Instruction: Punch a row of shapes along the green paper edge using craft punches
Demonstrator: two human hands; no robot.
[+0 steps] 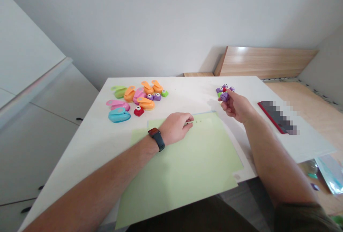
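My left hand (175, 127), with a dark watch (157, 139) on its wrist, rests near the top edge of a pale green sheet of paper (187, 167). Its fingers are curled, but thumb and forefinger stand apart with paper showing between them. A short row of small dark marks (198, 121) runs along the sheet beside the fingertips. Between thumb and fingers, my right hand (235, 106) holds a small purple craft punch (224, 96) above the table. Just behind it sits a cluster of small punches (220, 89), mostly purple, partly hidden by the hand.
Several larger lever punches lie at the left, among them a blue punch (119, 115) and an orange punch (146, 103). A small red punch (138, 111) is nearby. A phone-like red-edged device (276, 117), partly blurred, lies right on the white table (193, 92). Cabinets (53, 117) flank the left.
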